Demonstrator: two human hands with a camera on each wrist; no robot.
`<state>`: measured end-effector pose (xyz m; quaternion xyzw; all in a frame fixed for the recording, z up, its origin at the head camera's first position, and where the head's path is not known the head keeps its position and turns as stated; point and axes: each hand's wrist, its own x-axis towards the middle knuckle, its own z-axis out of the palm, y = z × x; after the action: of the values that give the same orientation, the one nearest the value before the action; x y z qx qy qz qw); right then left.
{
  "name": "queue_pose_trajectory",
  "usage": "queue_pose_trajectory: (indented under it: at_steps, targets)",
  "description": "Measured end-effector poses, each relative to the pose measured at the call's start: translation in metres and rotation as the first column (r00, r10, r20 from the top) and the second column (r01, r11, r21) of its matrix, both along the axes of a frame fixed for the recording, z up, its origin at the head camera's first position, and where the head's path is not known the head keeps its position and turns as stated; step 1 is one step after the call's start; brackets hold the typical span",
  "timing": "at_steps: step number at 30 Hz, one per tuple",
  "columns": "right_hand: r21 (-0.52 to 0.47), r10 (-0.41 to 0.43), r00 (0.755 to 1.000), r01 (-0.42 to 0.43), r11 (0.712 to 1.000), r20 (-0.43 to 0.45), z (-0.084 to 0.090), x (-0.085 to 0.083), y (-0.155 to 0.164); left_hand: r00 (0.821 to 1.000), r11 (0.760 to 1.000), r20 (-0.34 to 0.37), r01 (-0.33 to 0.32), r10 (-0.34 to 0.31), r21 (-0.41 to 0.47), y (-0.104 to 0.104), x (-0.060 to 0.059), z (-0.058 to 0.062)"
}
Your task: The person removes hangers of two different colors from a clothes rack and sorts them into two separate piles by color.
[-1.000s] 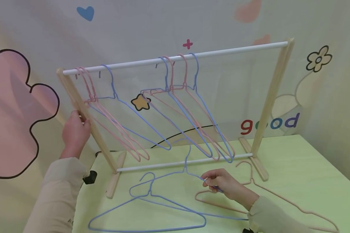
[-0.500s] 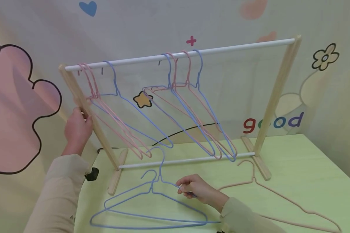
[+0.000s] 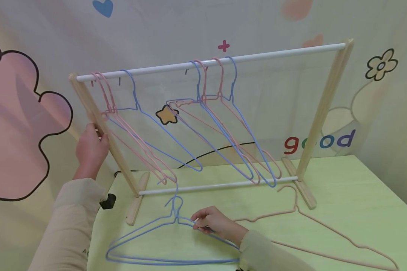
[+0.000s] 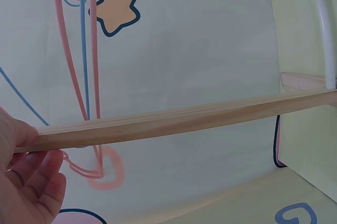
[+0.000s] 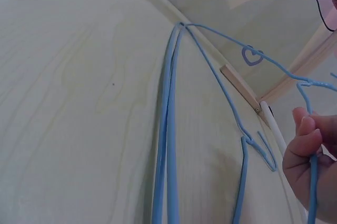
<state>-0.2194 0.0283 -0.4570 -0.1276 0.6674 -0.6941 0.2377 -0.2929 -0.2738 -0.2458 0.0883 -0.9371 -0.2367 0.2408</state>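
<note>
My left hand grips the left wooden post of a small clothes rack; in the left wrist view the post crosses above my curled fingers. My right hand pinches the shoulder wire of a blue hanger that lies over a second blue hanger on the pale green table. The right wrist view shows the blue wires side by side on the table and my fingers on one wire.
Several pink and blue hangers hang from the rack's white top rail. A pink hanger lies on the table at the right. A black cable runs behind the rack. A painted wall stands close behind.
My right hand has slid left along the table with the blue hanger, bringing it over the other blue hanger. My left hand stays on the post.
</note>
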Motion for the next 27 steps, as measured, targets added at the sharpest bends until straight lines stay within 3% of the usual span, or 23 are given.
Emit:
queue_pose_trajectory:
  at_steps: [4,8,10,16,18,24,27]
  targets:
    - [0.076,-0.035,0.996,0.041,0.996,-0.088,-0.004,-0.002,-0.007,1.0,1.0,-0.012,-0.008,0.008,0.0,0.0,0.0,-0.001]
    - [0.206,-0.055,0.969,0.106,0.973,-0.241,-0.01,-0.003,-0.012,1.0,1.0,-0.014,-0.008,0.008,0.001,0.0,0.0,0.0]
    - [0.281,-0.054,0.945,0.15,0.948,-0.323,-0.013,-0.003,-0.014,1.0,1.0,-0.008,-0.008,0.008,-0.002,0.0,0.0,0.0]
    - [0.435,0.001,0.829,0.293,0.852,-0.56,-0.017,0.0,-0.016,1.0,1.0,-0.001,-0.007,0.007,-0.006,0.0,-0.001,0.0]
    - [0.466,0.026,0.808,0.312,0.828,-0.588,-0.018,0.001,-0.016,1.0,1.0,0.002,-0.007,0.007,-0.005,-0.001,-0.001,0.0]
    - [0.549,0.087,0.794,0.333,0.767,-0.602,-0.022,0.002,-0.018,1.0,1.0,0.005,-0.004,0.004,-0.004,-0.001,-0.001,0.0]
    - [0.573,0.123,0.784,0.327,0.752,-0.608,-0.027,0.002,-0.018,1.0,1.0,0.01,-0.001,0.001,0.001,0.0,-0.001,0.0]
